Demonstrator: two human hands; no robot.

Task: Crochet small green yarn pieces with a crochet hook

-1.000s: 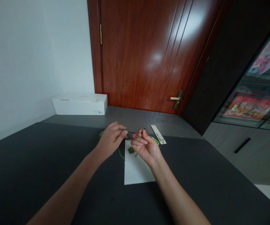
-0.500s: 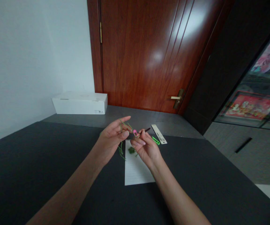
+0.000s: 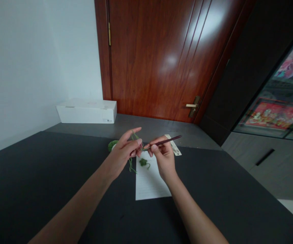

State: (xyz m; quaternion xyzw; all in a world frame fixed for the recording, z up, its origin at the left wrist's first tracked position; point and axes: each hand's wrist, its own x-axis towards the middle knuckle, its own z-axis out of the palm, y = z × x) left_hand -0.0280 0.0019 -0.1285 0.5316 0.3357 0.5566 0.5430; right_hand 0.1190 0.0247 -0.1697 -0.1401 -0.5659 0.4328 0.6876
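Observation:
My right hand pinches a slim dark crochet hook, whose tip reaches toward my left hand. My left hand holds green yarn across its fingers, with the index finger raised and a strand hanging below. A ball of green yarn lies just behind my left hand, partly hidden. A small green crocheted piece rests on a white lined notepad below my hands. A pale ruler lies beyond my right hand, partly hidden by it.
Everything lies on a dark tabletop, which steps back to a grey ledge. A white cardboard box stands on the ledge against a wooden door. A glass-fronted cabinet stands to the right.
The hook has swung round and now points out to the right, showing its full length. The pink clip and bright green clip are no longer visible. My left hand holds the yarn higher.

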